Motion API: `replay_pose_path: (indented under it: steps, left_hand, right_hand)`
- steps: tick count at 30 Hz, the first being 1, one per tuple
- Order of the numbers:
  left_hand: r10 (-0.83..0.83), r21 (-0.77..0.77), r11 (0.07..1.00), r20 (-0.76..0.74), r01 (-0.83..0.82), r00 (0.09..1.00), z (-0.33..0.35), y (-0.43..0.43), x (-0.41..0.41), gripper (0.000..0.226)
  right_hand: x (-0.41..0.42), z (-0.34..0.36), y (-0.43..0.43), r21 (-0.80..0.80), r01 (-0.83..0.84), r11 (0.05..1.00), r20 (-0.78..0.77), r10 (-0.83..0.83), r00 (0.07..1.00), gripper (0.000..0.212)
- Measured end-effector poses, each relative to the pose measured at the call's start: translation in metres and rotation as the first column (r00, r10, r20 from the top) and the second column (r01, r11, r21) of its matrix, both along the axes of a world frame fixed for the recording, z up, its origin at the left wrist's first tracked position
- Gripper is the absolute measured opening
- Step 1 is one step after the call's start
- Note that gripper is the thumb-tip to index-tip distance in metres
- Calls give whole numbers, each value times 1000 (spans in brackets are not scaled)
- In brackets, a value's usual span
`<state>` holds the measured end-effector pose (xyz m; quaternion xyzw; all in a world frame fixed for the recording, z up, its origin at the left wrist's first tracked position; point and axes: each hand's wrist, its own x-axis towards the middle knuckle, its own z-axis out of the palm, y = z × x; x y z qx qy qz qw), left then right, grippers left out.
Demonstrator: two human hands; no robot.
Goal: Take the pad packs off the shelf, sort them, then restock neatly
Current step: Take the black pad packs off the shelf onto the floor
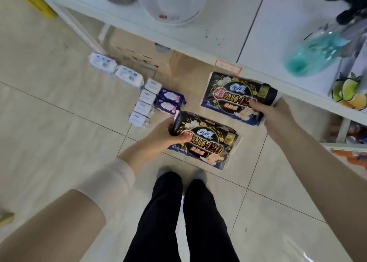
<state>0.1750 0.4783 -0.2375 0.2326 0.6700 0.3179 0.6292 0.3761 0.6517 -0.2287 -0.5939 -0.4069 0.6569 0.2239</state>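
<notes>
Left hand [164, 134] grips a black pad pack [206, 142] over the floor [59, 106]; right hand [276, 111] grips a second black pack [232, 94] just beyond, under the shelf [258, 43] edge. White packs [142, 106] and purple packs [170, 100] lie left of both hands.

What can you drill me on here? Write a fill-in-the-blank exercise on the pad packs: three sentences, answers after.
1. The left hand grips the near pack, the right hand the far pack; both packs bear the number ____.
2. The purple packs on the floor number ____.
3. The small white packs beside them form a row of ____.

Missing words: 420; two; four.
</notes>
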Motion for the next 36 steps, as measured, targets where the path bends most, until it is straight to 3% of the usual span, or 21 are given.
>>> replay_pose_path:
  steps: [2, 4, 8, 13, 17, 19, 22, 24, 27, 36]
  left_hand:
    - [-7, -11, 1000, -10, 7, 1000, -55, 4, -1, 35]
    - [-19, -6, 1000, -15, 19, 1000, -117, 9, -1, 35]
    - [-22, 16, 1000, -45, 23, 999, -250, 10, 2, 38]
    - [-23, 103, 994, -132, 37, 991, -393, 18, -5, 46]
    - [28, 158, 987, -218, 6, 976, -469, 28, -9, 54]
    - [59, 167, 986, -270, -14, 961, -497, 32, -12, 61]
    - [78, 192, 981, -266, -26, 961, -524, 38, -16, 57]
    - [47, 210, 978, -283, 14, 958, -534, 40, -18, 53]
    - [43, 234, 972, -323, 36, 945, -543, 37, -19, 50]
    - [51, 284, 956, -410, 74, 910, -554, 43, -22, 54]
  right_hand:
    - [-2, -53, 9, 25, -38, 999, 15, 38, 999, 46]
    - [-2, -114, 18, 78, -102, 992, 61, 97, 993, 34]
    - [-3, -246, 23, 78, -132, 988, 124, 122, 985, 44]
    - [-11, -382, 31, 116, -168, 979, 120, 154, 981, 34]
    - [-21, -457, 44, 177, -257, 950, 96, 244, 965, 62]
    - [-23, -481, 50, 191, -287, 939, 68, 279, 958, 69]
    - [-26, -505, 54, 234, -336, 912, 57, 332, 941, 37]
    - [-27, -515, 53, 249, -373, 894, 103, 358, 928, 37]
    - [-25, -527, 48, 260, -375, 890, 163, 343, 925, 60]
    - [-28, -542, 37, 363, -407, 838, 333, 291, 897, 54]
